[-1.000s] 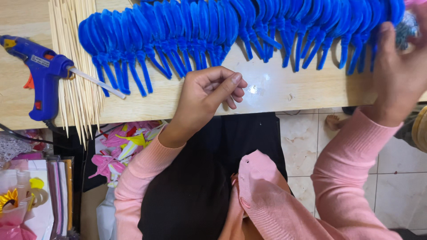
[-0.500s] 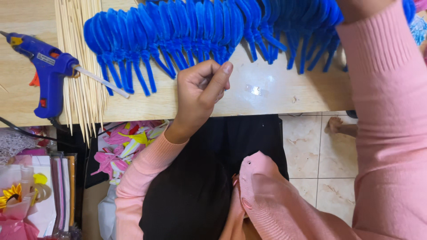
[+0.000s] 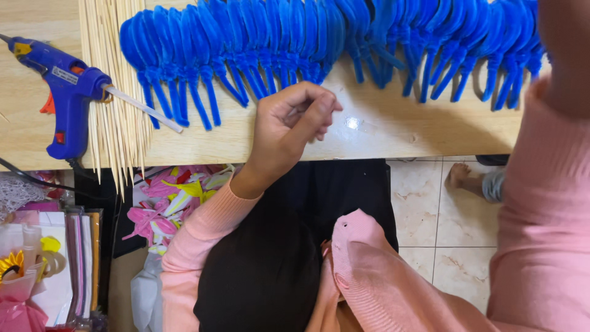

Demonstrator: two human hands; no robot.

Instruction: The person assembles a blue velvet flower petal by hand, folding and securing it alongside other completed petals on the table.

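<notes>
My left hand point(image 3: 289, 123) rests on the front of the wooden table point(image 3: 393, 138), fingers curled in with the thumb against the fingertips; nothing shows in it. It lies just below a long row of blue fuzzy pipe-cleaner loops point(image 3: 295, 43) that runs across the table. My right arm in a pink sleeve point(image 3: 541, 203) reaches up along the right edge. Only its wrist shows at the top corner, over the row's right end; the hand is out of frame. A small shiny glue spot point(image 3: 353, 123) sits right of my left hand.
A blue hot-glue gun point(image 3: 67, 92) lies at the left on a bundle of thin wooden skewers point(image 3: 114, 104), its cord hanging off the table. Bags of pink and yellow craft pieces point(image 3: 166, 203) stand on the floor left. A bare foot point(image 3: 458, 175) rests on the tiles.
My right arm has swung up past the top edge, taking the hand out of view. My left hand's fingers have curled from loosely spread into a closed pinch.
</notes>
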